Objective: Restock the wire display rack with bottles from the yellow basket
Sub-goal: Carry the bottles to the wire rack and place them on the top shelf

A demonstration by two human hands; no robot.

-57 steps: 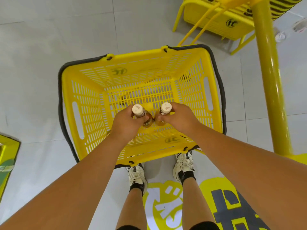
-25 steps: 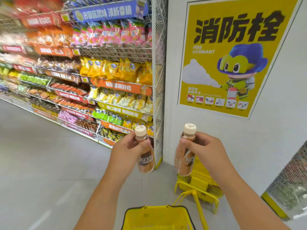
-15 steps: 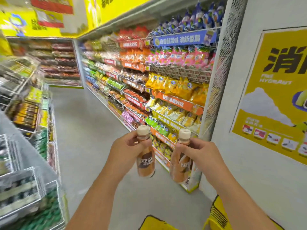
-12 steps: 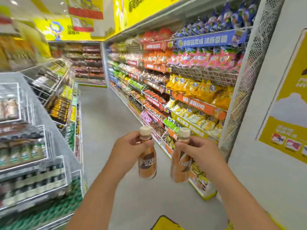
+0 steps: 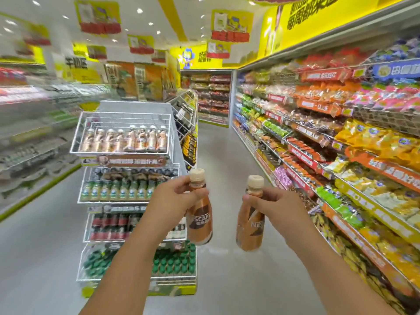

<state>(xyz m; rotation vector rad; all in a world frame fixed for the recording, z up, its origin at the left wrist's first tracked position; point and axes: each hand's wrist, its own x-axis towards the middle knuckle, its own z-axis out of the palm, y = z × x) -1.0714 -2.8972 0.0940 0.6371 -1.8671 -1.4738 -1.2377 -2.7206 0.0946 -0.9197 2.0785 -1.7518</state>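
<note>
Left hand (image 5: 172,201) and right hand (image 5: 270,202) each pinch an upright coffee bottle (image 5: 200,219) (image 5: 250,226) by the neck. Top rack basket (image 5: 122,133) sits up-left; left hand nearer.

Wire display rack (image 5: 127,155) top basket: bottle row (image 5: 123,140) in front, open space behind

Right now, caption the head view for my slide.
Both hands, left and right, hold coffee bottles facing the wire rack.
</note>
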